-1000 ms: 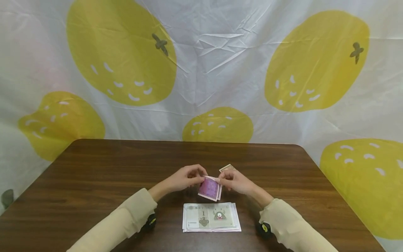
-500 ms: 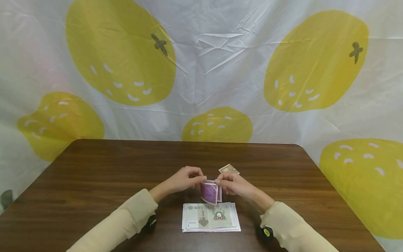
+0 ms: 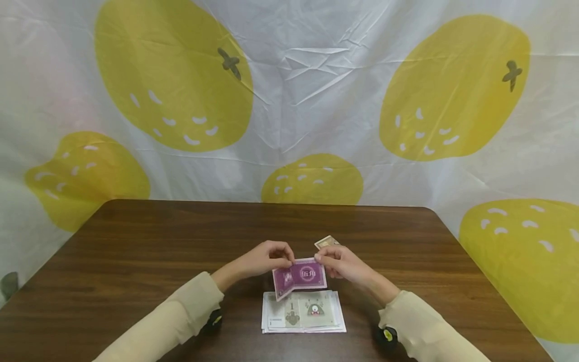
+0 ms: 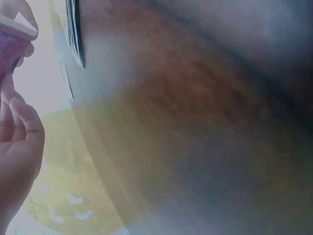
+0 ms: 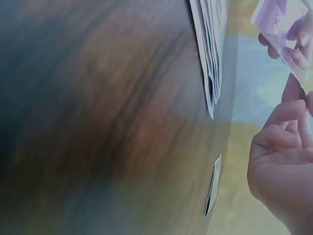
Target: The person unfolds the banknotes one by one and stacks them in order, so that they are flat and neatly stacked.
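Observation:
A purple banknote (image 3: 308, 274) hangs between my two hands, just above and behind a pile of banknotes. My left hand (image 3: 266, 258) pinches its upper edge left of the middle, while my right hand (image 3: 345, 265) pinches the top right corner. The note is mostly unfolded, with its left part still bent at a crease. The pile of banknotes (image 3: 312, 317) lies flat on the table, a grey-green note marked 1 on top. In the right wrist view the purple note (image 5: 268, 17) appears at the upper right, above my right hand (image 5: 279, 156).
Behind my right hand lies a small folded brownish note (image 3: 323, 241), partly hidden by the fingers. The dark wooden table (image 3: 181, 236) ends at a white curtain (image 3: 316, 100) printed with yellow fruit.
The purple note was folded over; it is now spread wider, its printed face showing. My right hand has moved slightly right. The pile has stayed put.

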Demonstrator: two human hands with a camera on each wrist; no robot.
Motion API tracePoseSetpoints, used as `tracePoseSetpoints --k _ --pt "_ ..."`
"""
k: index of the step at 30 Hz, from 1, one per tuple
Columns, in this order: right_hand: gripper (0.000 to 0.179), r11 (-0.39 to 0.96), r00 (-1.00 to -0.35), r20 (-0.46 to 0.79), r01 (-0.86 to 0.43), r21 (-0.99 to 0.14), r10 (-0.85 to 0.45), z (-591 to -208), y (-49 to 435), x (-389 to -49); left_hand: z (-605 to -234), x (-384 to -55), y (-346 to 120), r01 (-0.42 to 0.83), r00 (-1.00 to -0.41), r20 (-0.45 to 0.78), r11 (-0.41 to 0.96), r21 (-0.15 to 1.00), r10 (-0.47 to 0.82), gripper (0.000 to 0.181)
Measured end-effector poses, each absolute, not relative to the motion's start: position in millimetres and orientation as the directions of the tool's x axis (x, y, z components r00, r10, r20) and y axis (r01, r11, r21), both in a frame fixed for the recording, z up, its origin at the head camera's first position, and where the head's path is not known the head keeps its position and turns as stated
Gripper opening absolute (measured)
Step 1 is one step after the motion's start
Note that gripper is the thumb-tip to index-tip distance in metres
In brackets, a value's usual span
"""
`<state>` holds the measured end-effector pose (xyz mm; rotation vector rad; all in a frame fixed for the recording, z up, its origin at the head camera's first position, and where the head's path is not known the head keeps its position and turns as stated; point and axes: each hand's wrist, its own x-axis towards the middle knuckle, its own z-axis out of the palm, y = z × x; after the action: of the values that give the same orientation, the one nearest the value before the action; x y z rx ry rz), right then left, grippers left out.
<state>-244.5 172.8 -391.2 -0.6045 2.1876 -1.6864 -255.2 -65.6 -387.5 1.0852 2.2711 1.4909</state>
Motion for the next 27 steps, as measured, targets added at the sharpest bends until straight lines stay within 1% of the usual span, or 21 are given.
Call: tracePoseSetpoints --k 5,12,21,27 --pt "0.023 0.204 -0.851 0.009 -0.136 -0.969 -0.525 -391 178 -245 -388 -256 -69 0.435 -0.673 0.206 0.155 0.887 0.711 0.01" --pt "0.022 0.204 -0.828 -0.005 -0.132 -0.97 -0.56 -392 186 -241 -389 -252 -74 0.379 -0.656 0.169 0.127 0.917 0.735 0.015" --pt "0.022 0.218 -0.767 -0.026 -0.149 -0.965 -0.641 -395 191 -233 -392 -244 -77 0.329 -0.636 0.061 0.2 0.923 0.769 0.015" --pt "0.02 0.229 -0.716 -0.049 -0.157 -0.961 -0.696 -401 194 -232 -394 -242 -77 0.359 -0.59 0.025 0.234 0.904 0.807 0.014"
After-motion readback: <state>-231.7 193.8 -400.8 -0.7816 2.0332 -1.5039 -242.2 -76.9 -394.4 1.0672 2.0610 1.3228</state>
